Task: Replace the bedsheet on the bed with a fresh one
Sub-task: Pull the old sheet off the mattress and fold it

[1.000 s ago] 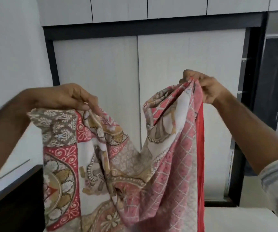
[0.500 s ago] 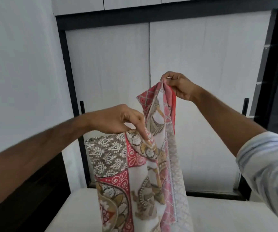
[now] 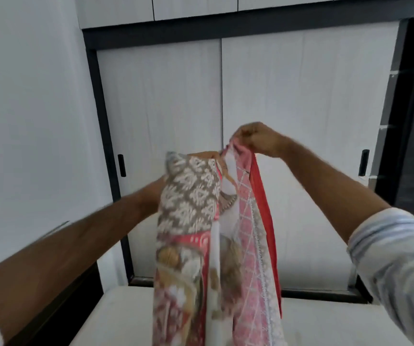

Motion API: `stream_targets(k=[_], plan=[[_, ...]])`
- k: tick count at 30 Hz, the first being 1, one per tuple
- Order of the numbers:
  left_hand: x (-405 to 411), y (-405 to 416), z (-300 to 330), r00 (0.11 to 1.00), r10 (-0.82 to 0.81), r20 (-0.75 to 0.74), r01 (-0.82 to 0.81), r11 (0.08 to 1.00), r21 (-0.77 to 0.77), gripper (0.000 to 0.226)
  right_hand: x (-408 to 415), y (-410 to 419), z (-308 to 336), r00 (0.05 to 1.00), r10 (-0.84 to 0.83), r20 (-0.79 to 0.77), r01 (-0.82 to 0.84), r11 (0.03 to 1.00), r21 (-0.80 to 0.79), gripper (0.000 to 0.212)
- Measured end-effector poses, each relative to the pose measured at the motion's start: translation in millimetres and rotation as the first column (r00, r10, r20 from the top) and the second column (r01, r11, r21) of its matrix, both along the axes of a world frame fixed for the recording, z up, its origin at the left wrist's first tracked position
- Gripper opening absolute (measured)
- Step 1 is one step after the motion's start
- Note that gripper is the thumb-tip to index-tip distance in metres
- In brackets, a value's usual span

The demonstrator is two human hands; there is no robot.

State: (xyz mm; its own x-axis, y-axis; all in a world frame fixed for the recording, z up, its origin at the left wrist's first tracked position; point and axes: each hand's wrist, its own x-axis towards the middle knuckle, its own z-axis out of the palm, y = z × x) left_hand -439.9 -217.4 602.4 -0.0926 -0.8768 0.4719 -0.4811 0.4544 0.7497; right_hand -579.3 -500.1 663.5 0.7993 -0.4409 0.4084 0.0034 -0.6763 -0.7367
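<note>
A patterned red, brown and white bedsheet (image 3: 201, 233) hangs in folds in front of me, over the bare white mattress (image 3: 325, 325). My right hand (image 3: 258, 139) pinches the sheet's top edge at its red border. My left hand (image 3: 210, 155) is mostly hidden behind a brown-and-white flap of the sheet; only its fingertips show, gripping the top edge right beside the right hand. Both arms are stretched forward at chest height.
A wardrobe with two pale sliding doors (image 3: 288, 146) in a dark frame stands just beyond the bed. A white wall (image 3: 26, 121) runs along the left. A dark headboard or bed frame (image 3: 58, 305) borders the mattress at lower left.
My hands have come together: the left hand rose to the right and now meets the right hand at the sheet's top edge. The sheet hangs narrower, doubled over.
</note>
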Motion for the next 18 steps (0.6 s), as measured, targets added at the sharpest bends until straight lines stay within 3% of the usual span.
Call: stream_targets(k=[1, 2, 3, 6, 10, 15, 18], plan=[[10, -6, -7, 0.983, 0.182, -0.003, -0.182, 0.983, 0.005, 0.038, 8, -13, -16, 0.948, -0.318, 0.021, 0.317, 0.936, -0.152, 0.016], [13, -12, -12, 0.955, 0.296, 0.011, -0.296, 0.955, -0.006, 0.028, 13, -23, -35, 0.858, -0.507, 0.083, 0.513, 0.836, -0.196, 0.020], [17, -16, -14, 0.927, 0.370, 0.066, -0.369, 0.929, -0.031, 0.020, 16, -28, -53, 0.815, -0.568, 0.112, 0.578, 0.811, -0.097, 0.024], [41, -20, -32, 0.836, 0.513, 0.194, -0.505, 0.858, -0.097, 0.025, 19, -19, -97, 0.880, -0.464, 0.100, 0.417, 0.856, 0.305, 0.015], [57, -30, -58, 0.761, 0.576, 0.297, -0.554, 0.816, -0.163, 0.018, 19, 31, -132, 0.949, -0.284, 0.134, 0.180, 0.842, 0.509, 0.009], [36, -45, -71, 0.637, 0.760, 0.128, -0.733, 0.649, -0.203, 0.025, 23, 99, -147, 0.938, -0.156, 0.309, -0.001, 0.891, 0.453, 0.008], [23, -55, -82, 0.579, 0.813, 0.060, -0.785, 0.576, -0.229, 0.021, 23, 130, -151, 0.908, -0.165, 0.386, -0.029, 0.892, 0.451, 0.008]])
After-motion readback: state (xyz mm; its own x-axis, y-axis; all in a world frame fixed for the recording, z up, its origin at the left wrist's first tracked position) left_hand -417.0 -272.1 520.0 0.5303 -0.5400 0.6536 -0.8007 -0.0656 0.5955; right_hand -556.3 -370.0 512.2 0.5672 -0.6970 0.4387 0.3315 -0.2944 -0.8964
